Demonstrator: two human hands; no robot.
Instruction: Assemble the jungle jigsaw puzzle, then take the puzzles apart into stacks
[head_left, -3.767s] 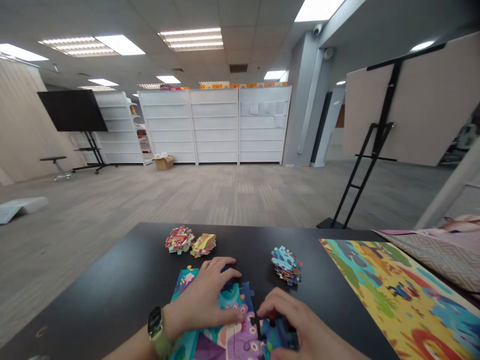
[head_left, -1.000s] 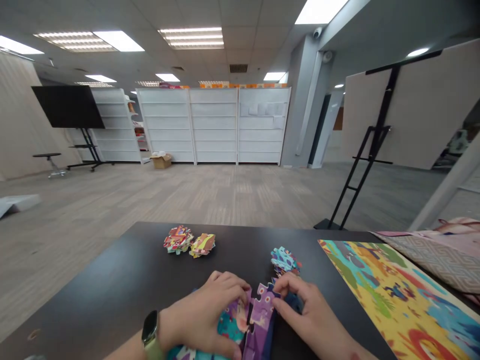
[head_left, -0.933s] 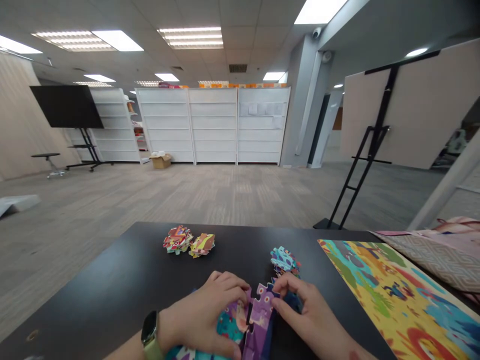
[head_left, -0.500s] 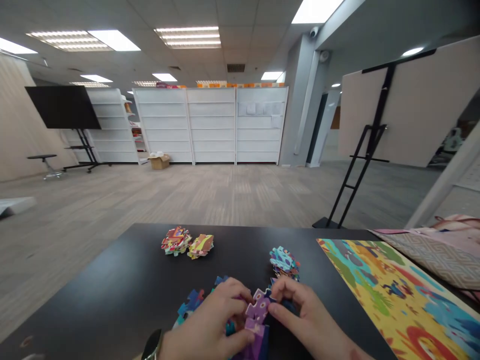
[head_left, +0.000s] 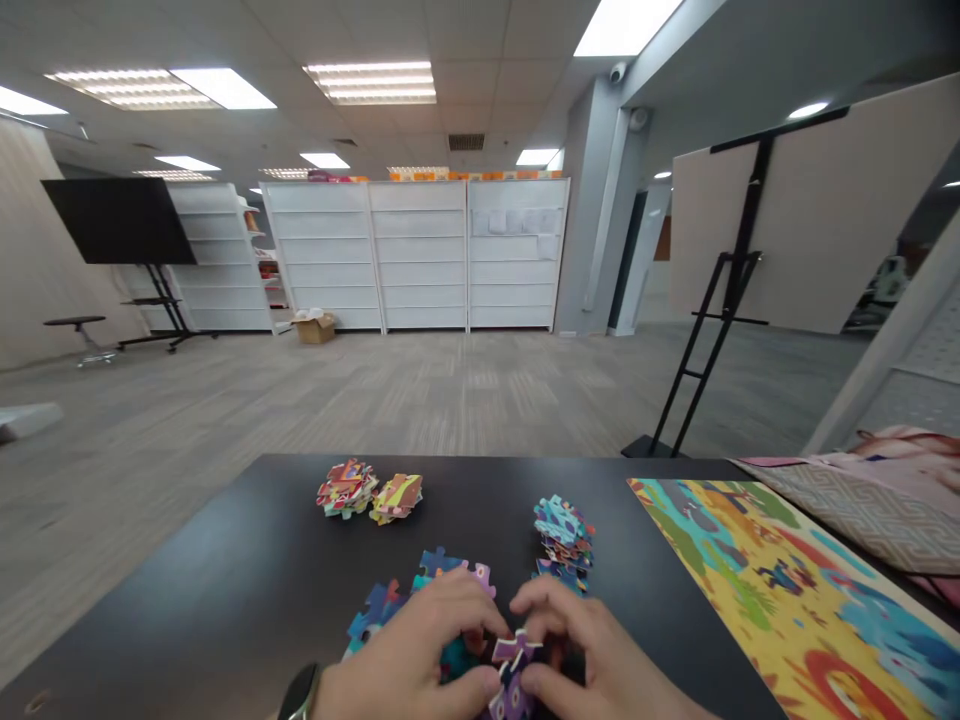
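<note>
Left hand [head_left: 409,650] clenches from one side on a purple cardboard jigsaw section [head_left: 514,672], partly hidden, its long axis running straight away from the person; right hand [head_left: 577,640] grips it from the other side, about equally near.

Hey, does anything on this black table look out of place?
The purple jigsaw pieces stand out: they seem pinched up between the left hand and right hand, not lying flat like the loose blue jigsaw pieces beside them. Nothing looks spilled or damaged.
</note>
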